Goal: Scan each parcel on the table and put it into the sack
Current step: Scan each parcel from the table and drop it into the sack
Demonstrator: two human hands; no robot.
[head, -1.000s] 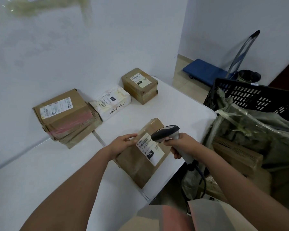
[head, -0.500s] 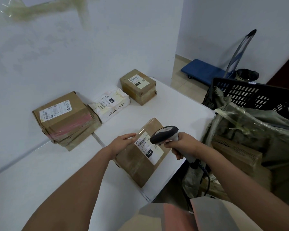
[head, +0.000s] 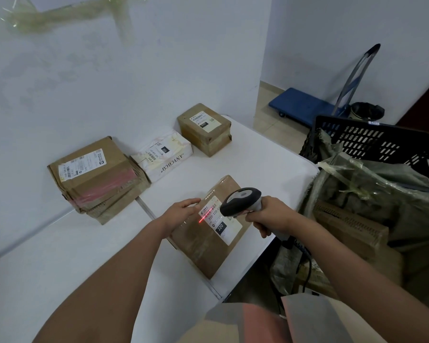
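I see a brown parcel [head: 208, 233] lying flat near the front edge of the white table [head: 258, 169]. My left hand [head: 181, 214] rests on its left side with the fingers straight. My right hand [head: 270, 216] is wrapped tight around the handle of the scanner [head: 240, 201]. A red line of light falls across the label [head: 221, 219] on the parcel. Three more parcels sit by the wall: a big brown one [head: 94, 177], a white one [head: 164, 157] touching it, and a small brown one [head: 204, 128]. The sack [head: 372, 194] is on the right, beside the table, with a box inside
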